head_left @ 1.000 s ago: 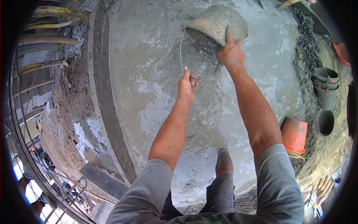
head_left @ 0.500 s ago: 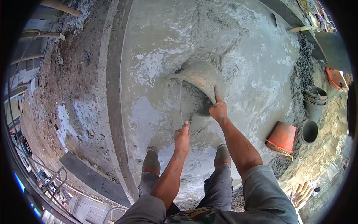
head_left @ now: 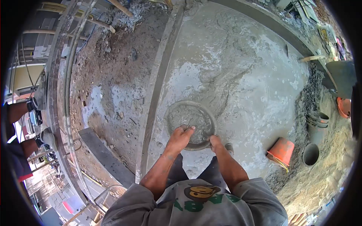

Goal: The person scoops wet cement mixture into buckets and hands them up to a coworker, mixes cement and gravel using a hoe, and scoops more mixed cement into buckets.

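Observation:
A cement-smeared bucket (head_left: pixel 211 116) stands in front of me, its mouth facing up and wet grey concrete mix (head_left: pixel 184 113) inside. My left hand (head_left: pixel 179 141) is closed over its near side, gripping the thin wire handle. At the near right, my right hand (head_left: pixel 216 143) holds the bucket's rim with bent fingers. Around the bucket spreads a wide layer of wet concrete (head_left: pixel 264 98), close to my legs.
A concrete kerb (head_left: pixel 158 83) runs along the left, with rough dirt (head_left: pixel 117 71) beyond. An orange bucket (head_left: pixel 281 152) lies tilted at right, near a dark bucket (head_left: pixel 311 154) and stacked buckets (head_left: pixel 318 119). Another person's legs (head_left: pixel 20 109) show at the left edge beside poles.
The bucket has gone from tipped over in the mix to upright and filled, and is nearer my body. Both hands have drawn back with it. My view has shifted left.

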`<state>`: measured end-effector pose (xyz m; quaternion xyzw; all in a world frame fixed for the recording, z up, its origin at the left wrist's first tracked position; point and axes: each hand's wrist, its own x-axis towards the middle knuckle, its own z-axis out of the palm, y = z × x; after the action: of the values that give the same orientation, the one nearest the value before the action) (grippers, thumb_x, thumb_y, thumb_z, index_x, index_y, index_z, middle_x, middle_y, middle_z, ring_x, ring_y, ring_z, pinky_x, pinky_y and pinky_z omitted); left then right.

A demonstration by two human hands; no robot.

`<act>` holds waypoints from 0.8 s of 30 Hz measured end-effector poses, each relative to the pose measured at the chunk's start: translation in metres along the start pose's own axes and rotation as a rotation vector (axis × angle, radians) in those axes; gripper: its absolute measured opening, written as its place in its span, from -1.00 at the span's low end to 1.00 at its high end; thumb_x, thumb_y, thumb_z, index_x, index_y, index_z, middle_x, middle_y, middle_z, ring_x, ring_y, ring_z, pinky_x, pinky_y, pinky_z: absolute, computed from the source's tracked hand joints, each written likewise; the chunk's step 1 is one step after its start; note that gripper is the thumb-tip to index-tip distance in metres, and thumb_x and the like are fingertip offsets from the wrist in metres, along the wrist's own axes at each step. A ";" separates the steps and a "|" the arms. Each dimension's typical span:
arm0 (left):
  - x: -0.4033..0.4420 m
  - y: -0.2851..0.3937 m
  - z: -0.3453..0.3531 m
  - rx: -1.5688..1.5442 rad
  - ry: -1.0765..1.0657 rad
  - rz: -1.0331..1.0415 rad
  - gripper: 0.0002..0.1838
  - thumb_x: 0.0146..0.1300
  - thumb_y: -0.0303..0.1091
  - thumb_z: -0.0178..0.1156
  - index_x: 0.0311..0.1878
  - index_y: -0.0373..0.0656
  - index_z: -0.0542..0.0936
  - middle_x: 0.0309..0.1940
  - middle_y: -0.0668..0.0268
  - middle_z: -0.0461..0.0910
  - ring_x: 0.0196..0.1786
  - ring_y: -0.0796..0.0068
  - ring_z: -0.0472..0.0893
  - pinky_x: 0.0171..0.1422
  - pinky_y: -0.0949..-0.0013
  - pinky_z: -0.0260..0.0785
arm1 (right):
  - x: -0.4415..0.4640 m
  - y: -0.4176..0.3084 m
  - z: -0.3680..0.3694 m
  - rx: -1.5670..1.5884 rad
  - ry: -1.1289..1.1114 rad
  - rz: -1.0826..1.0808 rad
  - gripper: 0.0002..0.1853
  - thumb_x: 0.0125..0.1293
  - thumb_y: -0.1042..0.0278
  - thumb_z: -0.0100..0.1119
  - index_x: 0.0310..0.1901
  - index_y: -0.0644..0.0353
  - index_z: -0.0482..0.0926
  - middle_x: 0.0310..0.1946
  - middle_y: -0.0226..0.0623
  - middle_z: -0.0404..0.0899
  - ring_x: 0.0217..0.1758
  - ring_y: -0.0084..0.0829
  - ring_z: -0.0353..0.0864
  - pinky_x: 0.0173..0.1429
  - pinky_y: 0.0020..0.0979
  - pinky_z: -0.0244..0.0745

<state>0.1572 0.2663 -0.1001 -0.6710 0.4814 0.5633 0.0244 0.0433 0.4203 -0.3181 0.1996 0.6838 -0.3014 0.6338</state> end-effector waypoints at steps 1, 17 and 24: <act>-0.021 0.003 -0.021 -0.064 0.042 0.046 -0.45 0.24 -0.02 0.09 -0.10 -0.47 0.51 -0.32 -0.02 0.59 -0.18 0.19 0.58 -0.08 0.22 0.35 | -0.024 -0.015 0.013 -0.109 0.007 -0.042 -0.73 -0.07 0.57 0.07 -0.24 0.30 0.52 -0.46 -0.23 0.50 -0.54 -0.32 0.49 -0.49 -0.28 0.40; -0.300 0.138 -0.451 -0.653 0.122 0.790 -0.70 0.25 -0.03 0.15 -0.32 -0.08 0.45 -0.60 0.51 0.30 -0.73 0.84 0.09 -0.70 0.67 -0.14 | -0.500 -0.201 0.291 -0.893 -0.145 -1.077 -0.71 -0.17 0.31 0.30 -0.56 0.44 0.55 -0.61 -0.11 0.57 -0.62 -0.33 0.58 -0.47 -0.34 0.48; -0.344 0.198 -0.558 -0.482 0.252 0.889 -0.66 0.24 0.00 0.15 -0.53 0.06 0.35 -0.68 0.56 0.28 -0.79 0.87 0.09 -0.77 0.70 -0.19 | -0.605 -0.221 0.379 -0.845 -0.334 -1.216 -0.82 -0.08 0.43 0.21 -0.48 0.42 0.61 -0.55 -0.13 0.61 -0.64 -0.33 0.60 -0.54 -0.35 0.54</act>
<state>0.4662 0.0519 0.4717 -0.4511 0.5758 0.5290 -0.4303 0.2516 0.0710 0.3088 -0.5207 0.6257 -0.3365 0.4735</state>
